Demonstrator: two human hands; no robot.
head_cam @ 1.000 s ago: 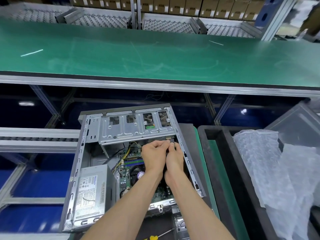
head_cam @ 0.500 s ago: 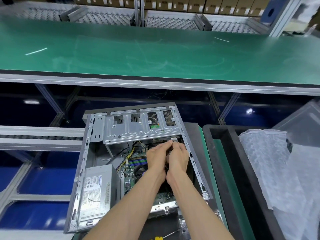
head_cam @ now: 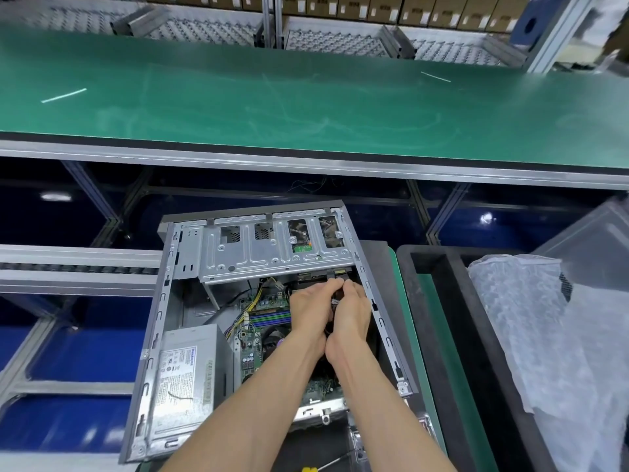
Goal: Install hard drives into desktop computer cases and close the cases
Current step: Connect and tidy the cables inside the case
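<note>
We start at the hard drive [head_cam: 321, 276], of which only a dark near edge shows, tucked under the right end of the metal drive cage [head_cam: 275, 252] at the far end of the open computer case [head_cam: 258, 321]. Its long axis looks to run far to near, into the cage, though most of it is hidden, so we cannot be sure. That edge lies just beyond our fingertips, straight ahead and slightly up in the view.

Our 2 hands are pressed side by side. The left hand [head_cam: 311, 310] and the right hand [head_cam: 352, 310] meet at the fingertips, which are curled and appear to pinch a small cable connector [head_cam: 335, 302] between them; what exactly they grip we cannot tell. The right hand sits closer to the case's right wall, the left closer to the motherboard [head_cam: 265, 321]. Both are about equally near the drive's edge.

We judge the step in hand to be plugging a cable into the drive's near edge, so the coming push should go away from us, along the drive's axis.

Outward, the power supply [head_cam: 185, 373] fills the case's near-left corner. The case rests on a green-edged table [head_cam: 413, 335]. To the right a dark tray [head_cam: 439, 301] holds bubble wrap [head_cam: 531, 335]. A yellow-handled screwdriver [head_cam: 311, 469] lies at the near edge.
</note>
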